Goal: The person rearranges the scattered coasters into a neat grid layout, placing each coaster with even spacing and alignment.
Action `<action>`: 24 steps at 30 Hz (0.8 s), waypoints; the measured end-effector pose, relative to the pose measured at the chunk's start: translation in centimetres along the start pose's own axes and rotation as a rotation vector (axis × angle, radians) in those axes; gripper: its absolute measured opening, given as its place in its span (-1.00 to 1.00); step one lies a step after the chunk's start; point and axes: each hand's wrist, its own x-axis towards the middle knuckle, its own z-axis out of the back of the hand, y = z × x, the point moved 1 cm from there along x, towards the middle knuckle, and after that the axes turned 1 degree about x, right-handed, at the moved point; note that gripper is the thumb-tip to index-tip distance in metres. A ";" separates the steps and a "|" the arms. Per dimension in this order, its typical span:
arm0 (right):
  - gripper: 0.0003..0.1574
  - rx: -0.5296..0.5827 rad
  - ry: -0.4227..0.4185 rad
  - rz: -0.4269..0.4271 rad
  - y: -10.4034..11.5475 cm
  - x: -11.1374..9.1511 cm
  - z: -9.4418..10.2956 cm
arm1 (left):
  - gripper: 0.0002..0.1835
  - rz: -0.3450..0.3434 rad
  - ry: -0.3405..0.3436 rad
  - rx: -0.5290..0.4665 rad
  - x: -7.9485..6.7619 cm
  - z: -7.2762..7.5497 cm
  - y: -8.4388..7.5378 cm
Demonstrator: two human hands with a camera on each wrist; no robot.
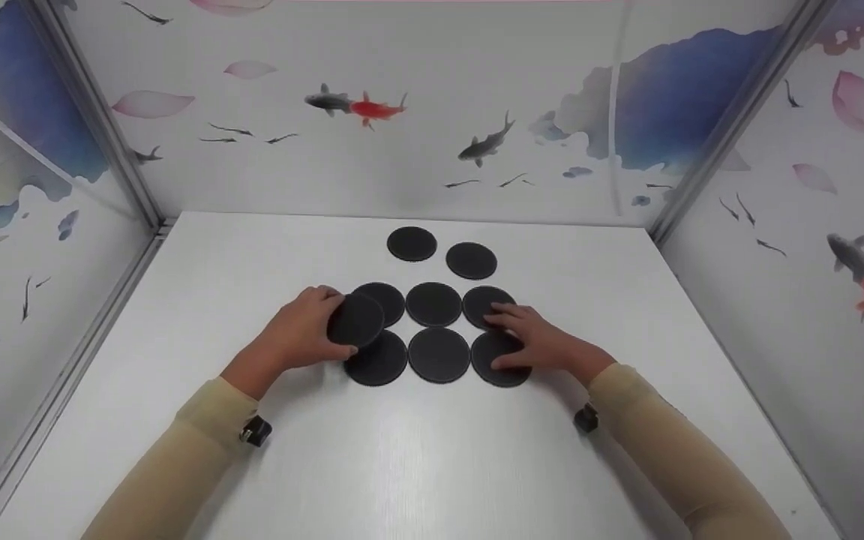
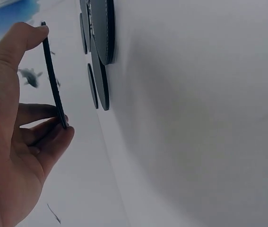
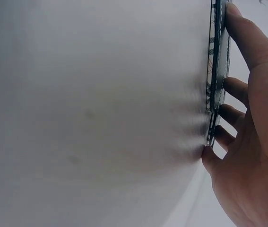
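In the head view, my left hand [image 1: 301, 330] holds a round black coaster [image 1: 356, 321] by its edge, thumb on one side and fingers on the other. The left wrist view shows this coaster [image 2: 53, 75] edge-on, clear of the table. Below it lie the left coaster of the front row [image 1: 376, 360] and that of the middle row [image 1: 391, 300], both partly covered. My right hand [image 1: 541, 337] rests with spread fingers over the right front coaster [image 1: 492, 358] and the right middle-row coaster [image 1: 477, 301]. In the right wrist view, its fingertips [image 3: 230, 85] touch the coasters from above.
Between the hands lie the centre coasters of the middle row [image 1: 433, 304] and front row [image 1: 439, 355]. Two more coasters, one left [image 1: 412, 244] and one right [image 1: 471, 261], lie farther back. Printed panels [image 1: 402, 165] wall the white table [image 1: 402, 457] at back and sides.
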 end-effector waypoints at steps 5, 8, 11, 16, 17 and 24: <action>0.23 0.007 -0.006 -0.001 -0.1 0.0 0.2 | 0.04 -0.034 0.006 0.020 -0.9 -0.2 -0.8; 0.23 -0.006 -0.009 -0.003 -0.4 0.1 0.0 | 0.07 -0.052 0.017 0.026 -1.6 -0.4 -1.2; 0.23 -0.019 -0.008 0.000 -0.6 0.2 -0.1 | 0.09 -0.066 0.043 0.031 -2.5 -0.8 -1.6; 0.23 -0.003 -0.003 0.004 -0.4 0.1 -0.3 | 0.04 -0.090 0.075 0.030 -4.0 -1.4 -2.0; 0.22 0.001 -0.003 0.005 -0.3 0.1 -0.3 | 0.03 -0.095 0.080 0.031 -4.2 -1.5 -2.1; 0.19 -0.011 -0.018 0.022 -0.1 0.1 -0.1 | 0.06 -0.129 0.109 0.021 -5.6 -2.6 -2.7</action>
